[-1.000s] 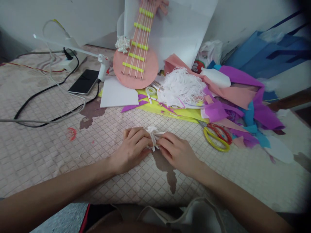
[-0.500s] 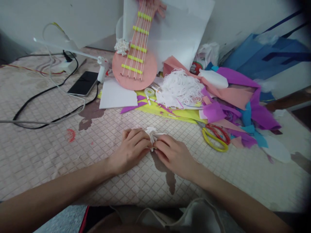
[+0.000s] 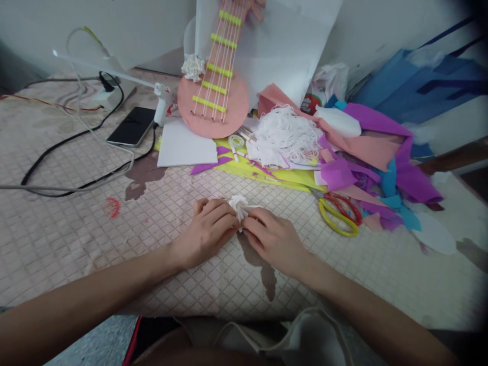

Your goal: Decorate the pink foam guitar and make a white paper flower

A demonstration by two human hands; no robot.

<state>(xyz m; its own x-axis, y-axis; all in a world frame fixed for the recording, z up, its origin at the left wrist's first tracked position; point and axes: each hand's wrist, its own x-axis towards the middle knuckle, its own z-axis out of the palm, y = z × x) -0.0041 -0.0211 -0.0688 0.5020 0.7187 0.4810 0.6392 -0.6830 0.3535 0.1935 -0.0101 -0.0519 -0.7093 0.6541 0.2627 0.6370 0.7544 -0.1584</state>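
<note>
A small white gathered flower-like piece (image 3: 238, 203), of paper or cloth, is pinched between my two hands just above the table. My left hand (image 3: 209, 229) grips its left side with curled fingers. On the other side, my right hand (image 3: 272, 236) closes on its base, and a thin white strip or stem runs out over those fingers. The fingertips hide the lower part of the piece. Behind them leans a pink toy guitar (image 3: 211, 109) with yellow frets and white strings, and a similar white ruffled flower (image 3: 192, 67) is at its left side.
Scissors (image 3: 339, 216) with a red and a yellow handle lie right of my hands. Farther back are a white string heap (image 3: 285, 134), purple cloth scraps (image 3: 404, 168) and a white board (image 3: 186, 147). At left are a glue gun (image 3: 162, 104), a phone (image 3: 131, 126) and looped cables (image 3: 49, 152).
The view has shifted slightly, so most things sit a little higher in the picture. Both hands keep hold of the white piece in nearly the same pose.
</note>
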